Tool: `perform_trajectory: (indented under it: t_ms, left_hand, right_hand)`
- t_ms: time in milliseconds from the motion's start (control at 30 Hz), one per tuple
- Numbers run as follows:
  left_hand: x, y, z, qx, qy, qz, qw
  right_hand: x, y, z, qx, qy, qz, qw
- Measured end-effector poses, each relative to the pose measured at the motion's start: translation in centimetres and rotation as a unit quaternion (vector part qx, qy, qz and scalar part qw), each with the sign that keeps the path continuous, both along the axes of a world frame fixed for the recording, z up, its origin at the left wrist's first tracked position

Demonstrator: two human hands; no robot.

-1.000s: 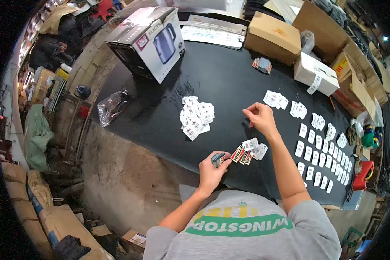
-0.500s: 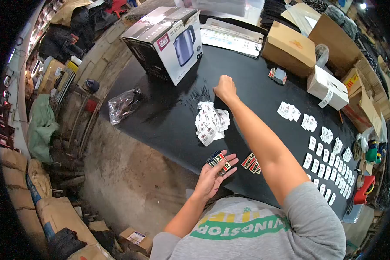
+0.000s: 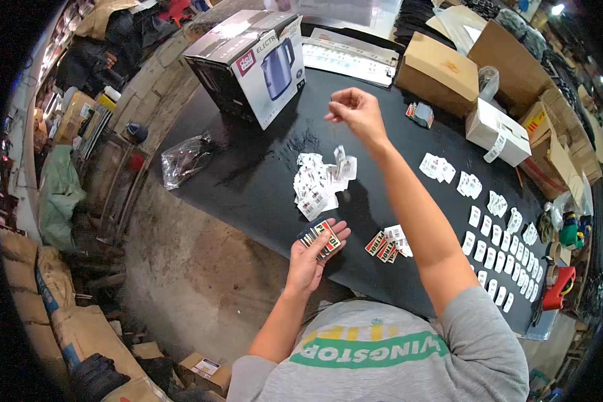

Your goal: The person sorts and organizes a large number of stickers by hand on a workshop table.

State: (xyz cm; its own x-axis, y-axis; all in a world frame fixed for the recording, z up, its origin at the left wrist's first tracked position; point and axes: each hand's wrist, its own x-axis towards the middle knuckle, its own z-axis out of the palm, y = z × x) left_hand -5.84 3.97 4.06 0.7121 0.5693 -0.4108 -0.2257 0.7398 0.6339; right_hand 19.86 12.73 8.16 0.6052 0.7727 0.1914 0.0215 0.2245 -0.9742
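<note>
My left hand (image 3: 308,264) is closed around a small stack of printed cards (image 3: 323,239) lettered PETROL, thumb across the top one. Over the table, arm stretched out, my right hand (image 3: 360,117) has its fingers curled and pinched; I cannot tell what is between them. Below it, a white tag (image 3: 342,161) stands tilted at the upper right of a heap of white barcode tags (image 3: 311,181). Thin black strings (image 3: 303,146) fan out beyond the heap. More PETROL cards (image 3: 382,248) lie near my right forearm, beside some white tags (image 3: 398,240).
Small white tags (image 3: 496,258) lie in rows at the right, with fanned groups (image 3: 437,167) behind them. Around the back stand a kettle box (image 3: 268,74), a brown carton (image 3: 442,67) and a white box (image 3: 497,134). A clear plastic bag (image 3: 184,161) lies at the left edge.
My right hand has lifted from the strings and loosened from a fist into a pinch. A white tag now stands raised at the heap. My left hand still holds the cards.
</note>
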Motion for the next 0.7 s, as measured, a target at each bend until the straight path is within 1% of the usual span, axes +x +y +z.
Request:
perform_trajectory:
  t_ms: [33,100,133,200,333,400,467,533,600,667,700]
  left_hand:
    - [0.2,0.0,0.1,0.001,-0.001,-0.004,1.000]
    - [0.6,-0.1,0.4,0.014,0.002,0.002,1.000]
    - [0.7,-0.1,0.6,0.021,0.003,0.006,1.000]
    - [0.8,-0.2,0.8,0.024,0.006,0.007,1.000]
    - [0.8,-0.2,0.6,0.039,0.016,0.025,0.999]
    - [0.8,-0.1,0.7,0.043,0.028,0.035,0.998]
    - [0.8,0.2,0.8,0.047,0.039,0.045,0.997]
    - [0.8,0.6,0.7,0.091,0.062,0.061,0.992]
    - [1.0,1.0,1.0,0.094,0.057,0.082,0.991]
    - [1.1,1.6,0.9,0.117,0.057,0.103,0.986]
    - [1.4,1.7,1.3,0.137,0.075,0.117,0.981]
  right_hand:
    - [0.1,-0.3,0.8,0.001,-0.001,-0.004,1.000]
    - [0.3,-0.6,1.9,0.056,-0.019,0.024,0.998]
    - [0.5,-0.7,2.2,0.058,-0.020,0.021,0.998]
    - [0.6,-0.9,2.8,0.098,-0.007,0.038,0.994]
    - [0.9,-1.9,4.0,0.112,-0.041,0.060,0.991]
    - [0.7,-2.6,4.9,0.130,-0.074,0.037,0.988]
    - [0.0,-3.8,5.9,0.128,-0.073,0.024,0.989]
    - [-1.0,-5.7,7.0,0.133,-0.071,0.046,0.987]
    - [-2.6,-7.8,7.7,0.119,-0.064,0.045,0.990]
    - [-4.3,-9.8,7.4,0.041,-0.021,0.121,0.992]
    - [-5.6,-10.8,7.0,-0.008,-0.018,0.128,0.992]
